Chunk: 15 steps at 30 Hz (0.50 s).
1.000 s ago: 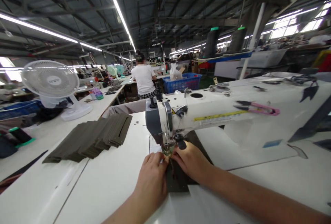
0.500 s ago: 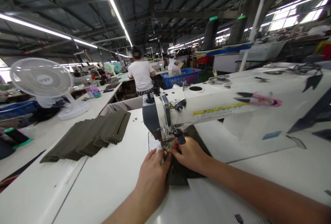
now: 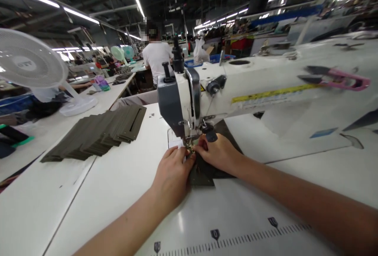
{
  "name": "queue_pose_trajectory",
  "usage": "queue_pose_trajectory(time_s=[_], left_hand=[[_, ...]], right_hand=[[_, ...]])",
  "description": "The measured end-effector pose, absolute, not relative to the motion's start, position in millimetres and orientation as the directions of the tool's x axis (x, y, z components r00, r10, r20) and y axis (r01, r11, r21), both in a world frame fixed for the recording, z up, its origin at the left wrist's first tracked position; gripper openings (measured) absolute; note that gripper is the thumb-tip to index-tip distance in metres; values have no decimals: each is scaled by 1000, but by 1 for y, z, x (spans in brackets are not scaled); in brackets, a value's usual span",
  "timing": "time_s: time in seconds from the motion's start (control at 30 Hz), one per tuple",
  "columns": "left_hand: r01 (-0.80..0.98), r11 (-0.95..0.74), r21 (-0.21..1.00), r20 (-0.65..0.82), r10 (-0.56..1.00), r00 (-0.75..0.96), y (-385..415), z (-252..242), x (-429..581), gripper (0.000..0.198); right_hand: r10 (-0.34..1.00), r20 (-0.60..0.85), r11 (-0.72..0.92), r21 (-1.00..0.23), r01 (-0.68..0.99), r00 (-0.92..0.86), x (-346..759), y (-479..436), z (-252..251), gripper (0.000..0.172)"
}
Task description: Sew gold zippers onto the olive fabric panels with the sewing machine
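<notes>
Under the needle area of a white sewing machine (image 3: pixel 177 106) lies a dark olive fabric piece (image 3: pixel 202 175). From the left, my left hand (image 3: pixel 174 171) holds it, thumb and fingertips pressed together close to the presser foot. My right hand (image 3: pixel 218 151) pinches the same piece from the right, with curled fingers partly behind a dark round machine part. Small gold-coloured metal (image 3: pixel 191 145) shows between my fingertips; its exact shape is too small to tell. Part of the fabric spreads behind my right hand.
A fanned stack of olive fabric pieces (image 3: pixel 97 134) lies left on the white table (image 3: pixel 124 193). Pink-handled snips (image 3: pixel 336 78) rest against the machine arm. A white fan (image 3: pixel 32 65) stands at left. Ahead, a person in a white shirt (image 3: pixel 158 59) faces away. A ruler scale (image 3: pixel 217 242) marks the front edge.
The view has tilted down and come closer, so the ruler scale now shows in front. Both hands stay on the fabric by the needle, with little visible movement.
</notes>
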<state>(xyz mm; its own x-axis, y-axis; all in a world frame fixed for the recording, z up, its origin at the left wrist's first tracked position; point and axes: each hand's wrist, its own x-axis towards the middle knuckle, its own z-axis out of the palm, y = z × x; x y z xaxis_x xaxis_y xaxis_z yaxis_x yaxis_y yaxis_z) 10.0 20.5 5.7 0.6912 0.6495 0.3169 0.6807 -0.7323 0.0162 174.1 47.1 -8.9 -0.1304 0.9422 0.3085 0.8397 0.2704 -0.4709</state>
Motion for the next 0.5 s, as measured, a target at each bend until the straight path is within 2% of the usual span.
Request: queue_pose_trajectory(time_s=[0.13, 0.27, 0.33, 0.5], left_hand=[[672, -741, 13, 295, 645, 705, 21, 4, 10, 36], [675, -738, 24, 308, 648, 697, 21, 2, 10, 38], [675, -738, 21, 308, 647, 698, 20, 1, 11, 39], [664, -747, -42, 284, 628, 725, 21, -1, 12, 38]], right_hand=[[962, 270, 169, -503, 848, -32, 175, 52, -11, 17], [965, 253, 207, -558, 804, -73, 180, 53, -10, 13], [959, 277, 200, -517, 833, -58, 180, 51, -10, 16], [917, 396, 81, -292, 953, 44, 169, 46, -12, 27]])
